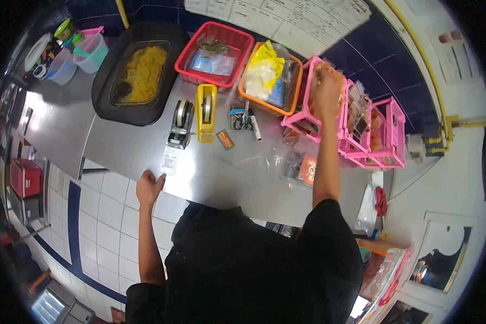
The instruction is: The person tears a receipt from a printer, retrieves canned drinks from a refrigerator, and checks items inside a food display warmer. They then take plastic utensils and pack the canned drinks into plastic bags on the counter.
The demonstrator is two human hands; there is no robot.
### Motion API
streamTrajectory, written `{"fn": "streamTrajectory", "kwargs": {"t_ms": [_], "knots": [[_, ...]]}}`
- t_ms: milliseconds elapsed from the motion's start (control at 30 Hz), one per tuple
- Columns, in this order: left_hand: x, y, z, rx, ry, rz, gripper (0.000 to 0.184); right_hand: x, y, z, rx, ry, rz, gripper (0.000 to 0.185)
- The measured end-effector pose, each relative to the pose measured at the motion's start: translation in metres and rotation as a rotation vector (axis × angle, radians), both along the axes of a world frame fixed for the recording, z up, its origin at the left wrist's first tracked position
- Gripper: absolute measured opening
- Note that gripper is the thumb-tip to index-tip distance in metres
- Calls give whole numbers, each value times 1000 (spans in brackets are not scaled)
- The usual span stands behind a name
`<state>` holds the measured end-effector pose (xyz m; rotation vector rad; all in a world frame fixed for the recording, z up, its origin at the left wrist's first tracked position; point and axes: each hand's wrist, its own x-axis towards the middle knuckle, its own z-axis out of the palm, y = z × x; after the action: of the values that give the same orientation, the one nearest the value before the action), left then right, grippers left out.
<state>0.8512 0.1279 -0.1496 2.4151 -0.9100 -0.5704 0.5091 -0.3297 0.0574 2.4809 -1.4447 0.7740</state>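
My left hand (151,186) rests at the front edge of the steel table, thumb and fingers apart, close to a small printed paper slip (169,160). That slip lies just below a black tape dispenser (181,123). My right hand (326,92) reaches into the left pink basket (306,102), fingers curled down among clear packets with orange-brown contents (340,81). What those fingers pinch is hidden. Below that forearm lie clear plastic bags (286,164) and an orange printed card (308,169).
Beside the black dispenser stands a yellow tape dispenser (206,113). Behind are a dark tray of yellow shredded food (146,73), a red basket (213,81) and an orange basket (270,109). More pink baskets (397,132) with packets stand right. A marker (255,128) lies mid-table.
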Motion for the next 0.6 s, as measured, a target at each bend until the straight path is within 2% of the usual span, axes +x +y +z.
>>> {"fn": "streamTrajectory", "kwargs": {"t_ms": [33, 133, 233, 333, 400, 467, 533, 600], "knots": [[-2, 9, -2, -39, 28, 46, 38, -33, -22, -9, 51, 124, -152, 25], [-12, 26, -16, -206, 147, 213, 32, -89, -47, -15, 258, 238, -250, 33], [-23, 40, -37, -382, 288, 345, 28, -96, -72, -24, 284, -13, -371, 38], [-28, 46, -54, -418, 311, 369, 25, -86, -111, -40, 414, 5, -702, 46], [-36, 42, -47, -400, 300, 368, 24, -110, -176, -100, 469, -92, -567, 47], [-39, 36, -40, -434, 332, 334, 21, -113, -185, -109, 439, -227, -523, 44], [-42, 33, -26, -476, 424, 331, 20, -89, -142, -78, 343, -390, -577, 36], [-43, 31, -21, -501, 397, 332, 18, -106, -132, -68, 336, -732, -123, 22]]}}
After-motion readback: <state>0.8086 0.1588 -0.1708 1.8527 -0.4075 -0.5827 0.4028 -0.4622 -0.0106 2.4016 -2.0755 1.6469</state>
